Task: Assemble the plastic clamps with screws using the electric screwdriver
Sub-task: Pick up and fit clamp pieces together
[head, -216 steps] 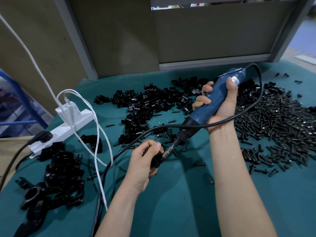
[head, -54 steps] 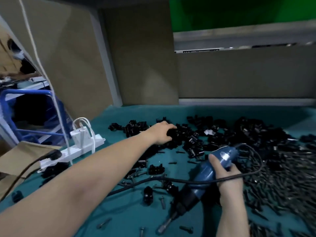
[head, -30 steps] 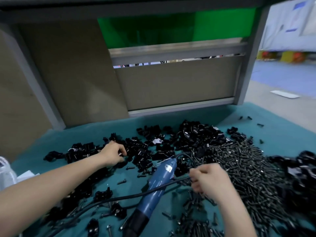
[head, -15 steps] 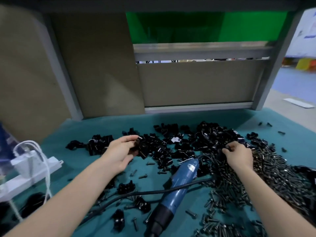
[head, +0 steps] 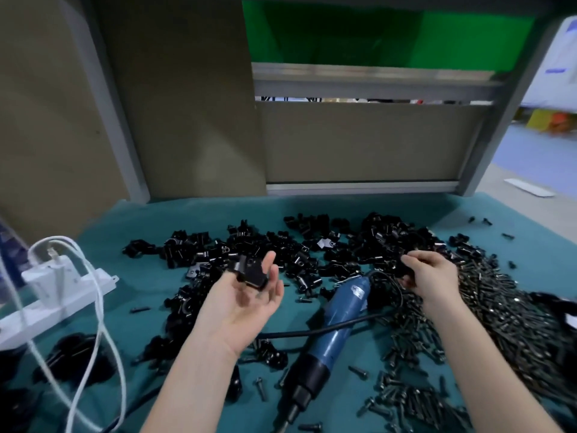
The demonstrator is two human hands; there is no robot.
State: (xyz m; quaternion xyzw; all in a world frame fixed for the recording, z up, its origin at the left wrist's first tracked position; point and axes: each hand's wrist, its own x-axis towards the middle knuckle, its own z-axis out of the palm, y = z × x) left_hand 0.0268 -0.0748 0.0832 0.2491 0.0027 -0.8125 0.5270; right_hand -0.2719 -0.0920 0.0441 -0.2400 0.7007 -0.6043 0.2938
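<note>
Your left grip [head: 246, 295] lies palm up above the counter [head: 193, 220], with a clamp [head: 249, 271] pinched loosely between thumb and fingertips. Your right grip [head: 427, 278] is curled on a small black piece [head: 401, 270] at the edge of the clamp pile [head: 312, 251], too blurred to tell whether it is a clamp half or a screw. The screwdriver [head: 337, 323] lies unheld on the counter between your arms, its cord [head: 299, 333] crossing under it. The clamp looks like light, rigid moulded plastic, probably slick and small enough to spin under the bit, so hold it by its flat sides and leave the screw hole clear. The screws [head: 499, 314] heaped to the right are tiny and will roll, so take one by the shank. The screwdriver is the heavy item. Take its blue barrel near the middle.
</note>
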